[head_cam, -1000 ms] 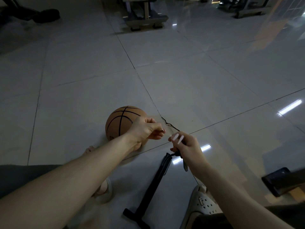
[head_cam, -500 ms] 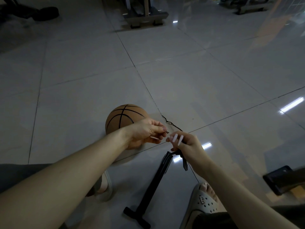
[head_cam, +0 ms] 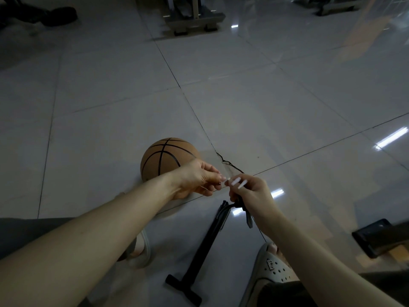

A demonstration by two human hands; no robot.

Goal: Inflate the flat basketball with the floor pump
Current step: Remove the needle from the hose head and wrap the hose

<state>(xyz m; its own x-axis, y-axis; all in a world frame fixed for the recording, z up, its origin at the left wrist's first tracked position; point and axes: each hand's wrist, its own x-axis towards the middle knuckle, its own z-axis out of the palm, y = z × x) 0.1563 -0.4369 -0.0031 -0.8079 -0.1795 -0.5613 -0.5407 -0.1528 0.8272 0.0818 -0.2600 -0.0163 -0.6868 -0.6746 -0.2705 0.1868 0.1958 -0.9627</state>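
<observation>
**Ball on the floor, both hands busy at the pump hose**

Got the basketball point(head_cam: 163, 160) sitting on the pale tiled floor point(head_cam: 243, 107), a bit left of middle, orange with black lines. Can't judge how flat from this angle.

Right in front of its near right side, spotted the left hand point(head_cam: 194, 180), thumb and fingers pinching a thin pin point(head_cam: 207, 189), honestly too small to make out properly. Can't tell whether touching the ball or not.

Just right of that, got the right hand point(head_cam: 252, 193) curled round the black hose end point(head_cam: 238, 204), long pale nails pointing left. Fingertips of the two hands nearly meeting; no way to say if actually in contact.

Found the pump point(head_cam: 205, 247) lying flat on the tiles, handle point(head_cam: 183, 289) at the near end, barrel running away toward the right hand.

Further out: a pale left sandal point(head_cam: 141, 247) and right sandal point(head_cam: 272, 267) either side of the pump, a crack point(head_cam: 225, 161) in the tile just right of the ball, a dark flat slab point(head_cam: 376, 238) near right, and a metal stand point(head_cam: 194, 16) at the far edge.
</observation>
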